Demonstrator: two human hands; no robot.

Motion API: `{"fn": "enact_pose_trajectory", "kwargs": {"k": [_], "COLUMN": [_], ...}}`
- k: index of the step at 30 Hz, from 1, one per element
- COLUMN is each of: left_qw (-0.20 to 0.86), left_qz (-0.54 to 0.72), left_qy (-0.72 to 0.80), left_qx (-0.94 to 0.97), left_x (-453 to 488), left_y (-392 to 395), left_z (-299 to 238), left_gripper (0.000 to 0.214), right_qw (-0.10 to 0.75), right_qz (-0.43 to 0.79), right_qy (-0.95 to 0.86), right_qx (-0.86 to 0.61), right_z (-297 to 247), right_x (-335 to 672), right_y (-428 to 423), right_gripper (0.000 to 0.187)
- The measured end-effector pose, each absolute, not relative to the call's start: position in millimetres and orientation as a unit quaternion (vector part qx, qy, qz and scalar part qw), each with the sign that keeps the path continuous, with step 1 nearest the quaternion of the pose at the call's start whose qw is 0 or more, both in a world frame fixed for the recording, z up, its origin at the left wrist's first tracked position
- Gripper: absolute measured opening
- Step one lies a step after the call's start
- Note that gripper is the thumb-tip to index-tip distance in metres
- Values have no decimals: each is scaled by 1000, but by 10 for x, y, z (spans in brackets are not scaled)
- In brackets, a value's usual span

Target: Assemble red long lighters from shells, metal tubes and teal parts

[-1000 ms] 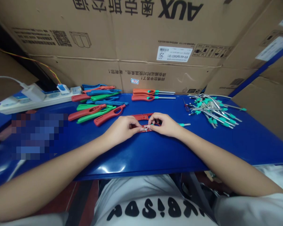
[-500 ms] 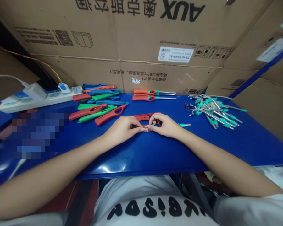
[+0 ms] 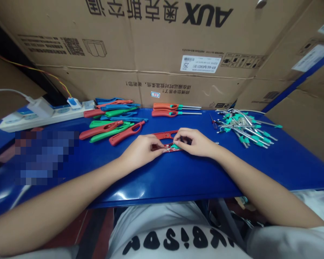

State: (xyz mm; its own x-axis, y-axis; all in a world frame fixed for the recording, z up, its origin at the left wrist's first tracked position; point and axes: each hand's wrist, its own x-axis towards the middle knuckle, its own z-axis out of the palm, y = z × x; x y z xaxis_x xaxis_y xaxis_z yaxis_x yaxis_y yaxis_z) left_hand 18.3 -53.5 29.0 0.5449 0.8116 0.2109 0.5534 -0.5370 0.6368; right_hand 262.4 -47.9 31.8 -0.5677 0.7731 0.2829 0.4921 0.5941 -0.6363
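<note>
A red plastic handle shell (image 3: 165,135) lies flat on the blue table (image 3: 178,172) in front of me. My left hand (image 3: 142,148) has its fingers pinched together at the shell's near edge, on small metal parts. My right hand (image 3: 196,141) is curled over the shell's right end, fingertips pinching a teal-collared metal rod insert (image 3: 175,146) against it. The fingertips of both hands meet over the shell.
Red, green and blue handle shells (image 3: 112,118) lie in a loose pile at the back left. Two assembled orange lighters (image 3: 172,109) lie behind. A heap of teal-tipped metal rods (image 3: 243,126) sits at the right. A white power strip (image 3: 40,113) lies far left; cardboard boxes (image 3: 162,54) wall the back.
My right hand has slid the teal-collared rod leftward into the shell, so the rod end no longer sticks out to its right. My left hand has stayed pinched in place.
</note>
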Motion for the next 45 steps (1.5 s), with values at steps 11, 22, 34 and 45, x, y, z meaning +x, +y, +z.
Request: {"fn": "enact_pose_trajectory", "kwargs": {"k": [11,22,34,45], "left_qw": [91,125,101,97], "left_qz": [231,186,167,169], "left_qy": [347,276,279,277], "left_qx": [905,935,940,941], "left_x": [199,214,221,211], "left_y": [-677,-656,-662,-614], "left_z": [400,265,271,205], "left_gripper": [24,33,36,36], "right_qw": [187,167,165,154], "right_qz": [269,261,244,204], "right_qy": [-881,-889,-888,-903], "right_qx": [-342,-338,-352,-345], "right_z": [441,471,449,456], "right_x": [2832,2826,2828,2858], "right_y": [-484,-484,-478,-435], "right_gripper": [18,22,20,8]}}
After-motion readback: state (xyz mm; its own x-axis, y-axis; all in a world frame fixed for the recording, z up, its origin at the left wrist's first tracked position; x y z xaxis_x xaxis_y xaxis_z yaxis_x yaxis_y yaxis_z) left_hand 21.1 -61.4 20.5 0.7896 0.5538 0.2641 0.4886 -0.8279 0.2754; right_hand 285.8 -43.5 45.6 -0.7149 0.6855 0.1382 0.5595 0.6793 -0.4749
